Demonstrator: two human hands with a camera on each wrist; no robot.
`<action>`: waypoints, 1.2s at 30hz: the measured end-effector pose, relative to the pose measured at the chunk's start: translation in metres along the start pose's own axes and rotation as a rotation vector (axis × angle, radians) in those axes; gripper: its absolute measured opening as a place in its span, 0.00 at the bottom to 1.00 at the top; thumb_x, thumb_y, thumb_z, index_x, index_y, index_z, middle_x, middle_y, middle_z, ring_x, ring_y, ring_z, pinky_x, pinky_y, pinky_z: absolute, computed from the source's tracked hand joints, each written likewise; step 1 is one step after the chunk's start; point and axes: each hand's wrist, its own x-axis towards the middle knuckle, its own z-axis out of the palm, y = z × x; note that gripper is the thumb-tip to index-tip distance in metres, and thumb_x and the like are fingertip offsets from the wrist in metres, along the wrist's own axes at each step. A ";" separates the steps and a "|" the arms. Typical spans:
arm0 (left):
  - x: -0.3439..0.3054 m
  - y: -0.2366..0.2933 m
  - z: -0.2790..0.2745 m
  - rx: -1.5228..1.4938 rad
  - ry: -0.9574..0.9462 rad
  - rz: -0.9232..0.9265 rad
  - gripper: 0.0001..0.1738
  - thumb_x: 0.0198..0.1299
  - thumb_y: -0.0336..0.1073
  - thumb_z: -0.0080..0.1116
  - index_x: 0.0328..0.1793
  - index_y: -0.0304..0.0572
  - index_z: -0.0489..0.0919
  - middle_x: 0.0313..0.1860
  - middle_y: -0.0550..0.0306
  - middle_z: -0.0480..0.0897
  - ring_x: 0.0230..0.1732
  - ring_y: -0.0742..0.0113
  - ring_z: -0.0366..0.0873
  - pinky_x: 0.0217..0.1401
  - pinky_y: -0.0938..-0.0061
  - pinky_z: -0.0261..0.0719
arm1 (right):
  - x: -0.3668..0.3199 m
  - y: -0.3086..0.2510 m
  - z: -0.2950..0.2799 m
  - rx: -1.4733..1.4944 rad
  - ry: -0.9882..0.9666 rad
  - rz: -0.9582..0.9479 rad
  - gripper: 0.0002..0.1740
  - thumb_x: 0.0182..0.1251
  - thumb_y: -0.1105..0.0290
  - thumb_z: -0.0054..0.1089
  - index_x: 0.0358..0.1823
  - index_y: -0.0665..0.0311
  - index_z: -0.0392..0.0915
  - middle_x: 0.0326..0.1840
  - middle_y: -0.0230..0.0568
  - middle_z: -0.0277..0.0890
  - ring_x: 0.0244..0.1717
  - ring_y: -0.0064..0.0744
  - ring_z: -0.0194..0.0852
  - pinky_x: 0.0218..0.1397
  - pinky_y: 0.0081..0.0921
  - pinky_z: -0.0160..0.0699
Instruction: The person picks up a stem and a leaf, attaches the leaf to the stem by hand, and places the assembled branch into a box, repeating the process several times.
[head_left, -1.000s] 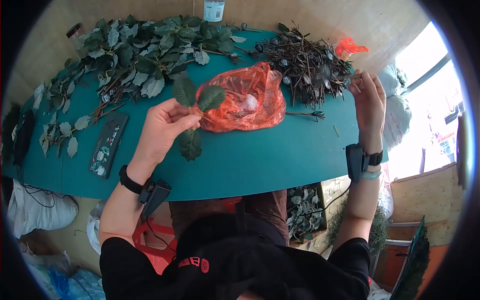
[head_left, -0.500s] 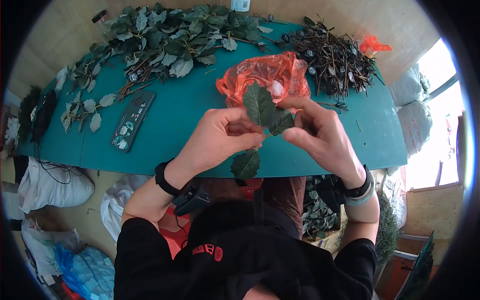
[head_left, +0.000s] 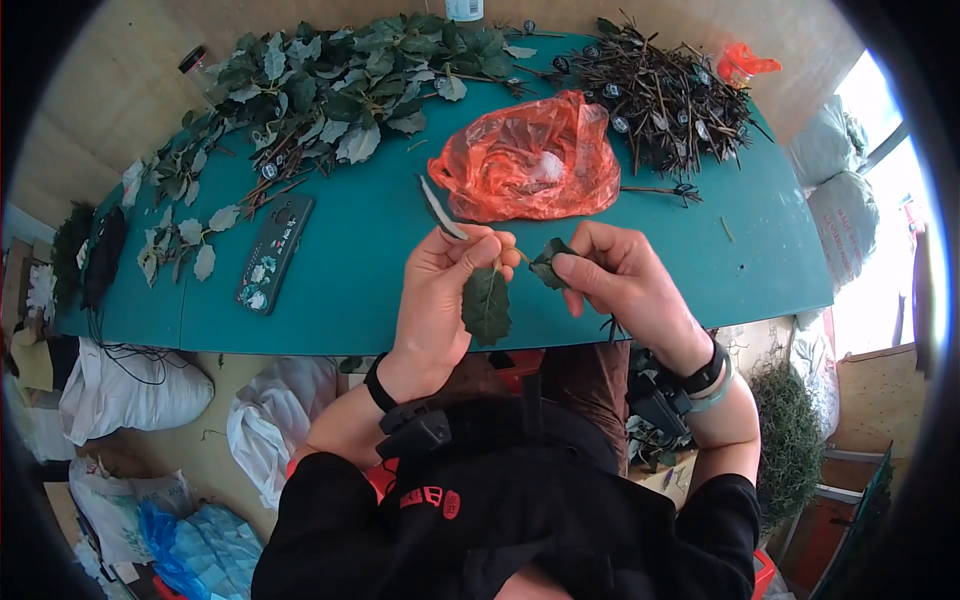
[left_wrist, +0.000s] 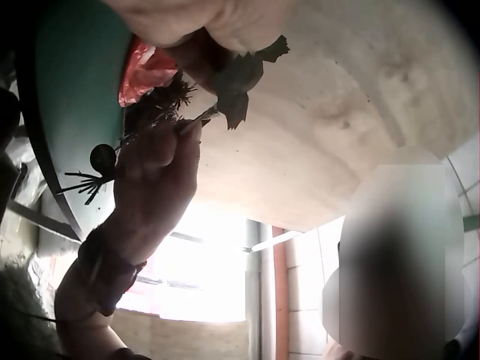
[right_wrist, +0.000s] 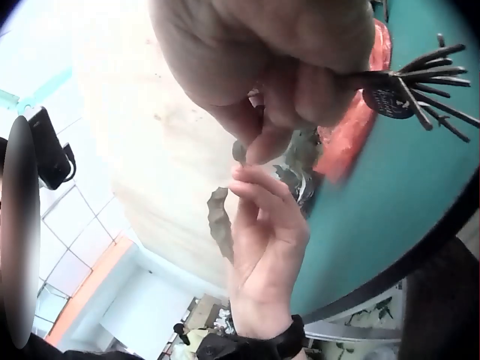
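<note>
Over the near part of the table, my left hand (head_left: 437, 295) pinches a sprig of green serrated leaves (head_left: 487, 306) between thumb and fingers. One leaf hangs below those fingers and another sticks up past them, showing its pale underside. My right hand (head_left: 640, 292) faces it and pinches at a leaf (head_left: 549, 263) of the sprig near its stem. A dark twig (right_wrist: 420, 79) with a spread of prongs and a small round dark tag is also gripped in that hand, its prongs jutting out past the fingers. In the left wrist view the two hands' fingertips come close together.
A crumpled red plastic bag (head_left: 530, 195) with something white inside lies beyond my hands. Leafy sprigs (head_left: 340, 85) are heaped at the back left, and dark pronged twigs (head_left: 670, 100) at the back right. A phone (head_left: 275, 255) lies on the left.
My right hand came from the twig pile to my left hand, then drew slightly back holding a twig. The left hand turned the sprig, and its leaves now point differently.
</note>
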 end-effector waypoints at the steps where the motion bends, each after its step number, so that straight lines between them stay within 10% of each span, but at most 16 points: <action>1: 0.000 -0.002 0.000 -0.078 0.051 -0.082 0.08 0.59 0.30 0.62 0.43 0.39 0.78 0.39 0.51 0.83 0.37 0.68 0.82 0.41 0.77 0.81 | 0.000 0.002 0.000 0.047 0.003 0.036 0.12 0.69 0.65 0.55 0.28 0.62 0.71 0.17 0.23 0.71 0.18 0.07 0.54 0.19 0.13 0.49; 9: 0.004 0.015 -0.024 0.251 -0.085 -0.205 0.12 0.59 0.30 0.62 0.48 0.36 0.77 0.39 0.52 0.83 0.37 0.68 0.83 0.42 0.78 0.80 | -0.012 -0.002 -0.005 0.265 0.030 0.097 0.10 0.72 0.65 0.50 0.41 0.65 0.72 0.23 0.32 0.72 0.15 0.09 0.49 0.17 0.10 0.44; 18: -0.007 0.076 -0.076 1.103 0.179 -0.026 0.16 0.60 0.29 0.59 0.55 0.39 0.78 0.41 0.53 0.83 0.35 0.69 0.82 0.38 0.78 0.80 | -0.019 0.007 -0.035 0.689 0.208 -0.147 0.15 0.77 0.64 0.39 0.48 0.71 0.68 0.26 0.32 0.64 0.18 0.13 0.46 0.17 0.12 0.48; 20: -0.013 0.086 -0.079 1.823 0.329 0.599 0.13 0.62 0.29 0.56 0.53 0.41 0.80 0.41 0.55 0.83 0.33 0.71 0.82 0.32 0.79 0.80 | -0.019 0.011 -0.033 0.793 0.271 -0.188 0.15 0.77 0.64 0.38 0.48 0.71 0.67 0.27 0.32 0.63 0.19 0.14 0.47 0.18 0.12 0.48; 24: -0.041 0.084 -0.045 1.182 0.227 0.452 0.12 0.62 0.27 0.55 0.52 0.40 0.80 0.40 0.55 0.82 0.32 0.73 0.80 0.27 0.81 0.78 | -0.012 0.022 -0.024 1.135 0.175 -0.457 0.15 0.78 0.66 0.37 0.47 0.72 0.67 0.31 0.33 0.59 0.26 0.17 0.49 0.24 0.15 0.52; 28: -0.046 0.026 -0.015 0.781 -0.193 -0.091 0.14 0.61 0.21 0.53 0.53 0.36 0.79 0.40 0.56 0.81 0.32 0.76 0.78 0.29 0.84 0.76 | -0.001 0.029 0.002 1.487 0.008 -0.479 0.16 0.77 0.63 0.38 0.45 0.71 0.69 0.36 0.37 0.63 0.28 0.20 0.51 0.28 0.16 0.55; 36: -0.022 -0.041 0.004 0.244 -0.248 -0.011 0.22 0.57 0.20 0.59 0.59 0.36 0.74 0.44 0.58 0.78 0.34 0.76 0.78 0.30 0.84 0.78 | 0.006 0.036 0.038 1.664 0.097 -0.363 0.15 0.77 0.63 0.38 0.45 0.69 0.69 0.36 0.36 0.63 0.31 0.23 0.53 0.32 0.18 0.60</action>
